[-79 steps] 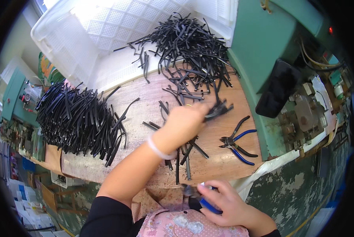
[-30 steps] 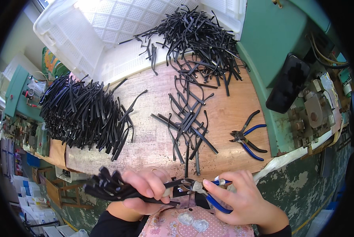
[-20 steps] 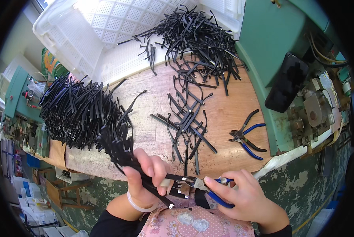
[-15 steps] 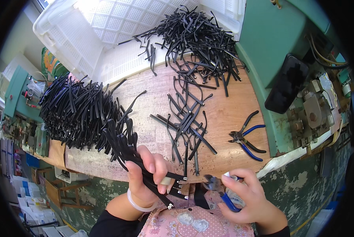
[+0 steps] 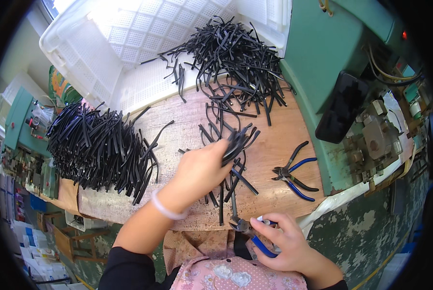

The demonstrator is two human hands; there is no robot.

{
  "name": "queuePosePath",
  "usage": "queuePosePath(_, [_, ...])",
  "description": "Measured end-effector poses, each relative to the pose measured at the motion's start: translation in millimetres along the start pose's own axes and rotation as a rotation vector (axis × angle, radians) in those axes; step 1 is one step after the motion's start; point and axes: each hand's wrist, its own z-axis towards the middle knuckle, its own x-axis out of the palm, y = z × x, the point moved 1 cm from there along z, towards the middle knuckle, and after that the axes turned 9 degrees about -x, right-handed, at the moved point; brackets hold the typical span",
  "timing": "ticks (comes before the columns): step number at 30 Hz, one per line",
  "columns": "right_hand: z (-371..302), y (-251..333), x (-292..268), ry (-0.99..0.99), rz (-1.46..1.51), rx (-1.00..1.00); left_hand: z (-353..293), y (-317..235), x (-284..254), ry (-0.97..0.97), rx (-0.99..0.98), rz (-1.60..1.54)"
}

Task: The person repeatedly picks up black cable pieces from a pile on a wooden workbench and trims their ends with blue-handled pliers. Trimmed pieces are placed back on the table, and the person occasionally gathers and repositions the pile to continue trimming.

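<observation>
Over the middle of the wooden table, my left hand is closed round a bunch of black eyeglass temples, their curved tips fanning out on the far right side; its fingers are partly hidden behind the back of the hand. Below it lie loose temples in a scattered row. At the table's front edge, my right hand grips blue-handled cutting pliers. Their metal jaws point left toward the table edge, apart from the temples in my left hand. White wrapping covers one of its fingertips.
A dense heap of temples lies at the left. Another pile spills from a white perforated crate at the back. A second pair of pliers rests at the right, beside a green machine bearing a black phone.
My left hand has swung away from my body and rightward, from beside the left heap to above the loose temples. My right hand stays near the front edge with the pliers.
</observation>
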Motion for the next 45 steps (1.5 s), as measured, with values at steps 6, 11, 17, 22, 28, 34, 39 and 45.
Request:
queuePosePath(6, [-2.2, 0.5, 4.5, 0.004, 0.01, -0.042, 24.7, 0.1, 40.4, -0.09, 0.076, 0.379])
queuePosePath(11, [-8.4, -5.7, -2.0, -0.009, 0.027, 0.024, 0.3, -9.3, -23.3, 0.084, -0.033, -0.046])
queuePosePath(17, [-3.0, -8.4, 5.0, 0.003, 0.017, -0.005, -47.8, 13.8, -32.3, 0.347, -0.183, -1.378])
queuePosePath(22, [2.6, -0.2, 2.7, 0.087, -0.128, -0.088, -69.3, 5.3, -16.1, 0.403, -0.233, -1.754])
queuePosePath(28, [11.6, 11.8, -5.9, 0.166, -0.271, -0.134, -73.8, 1.8, -16.6, 0.422, -0.13, -1.81])
queuePosePath(34, [9.3, 7.1, -9.5, 0.219, -0.177, -0.095, -82.4, -6.0, -15.7, 0.229, -0.107, -1.789])
queuePosePath(39, [11.2, 6.0, -11.5, 0.185, -0.092, -0.08, -103.0, -19.9, -3.2, -0.37, 0.231, -1.453])
queuePosePath(45, [15.7, 18.0, -9.9, 0.171, -0.068, -0.039, -114.5, -28.6, 3.8, -0.662, 0.287, -1.158])
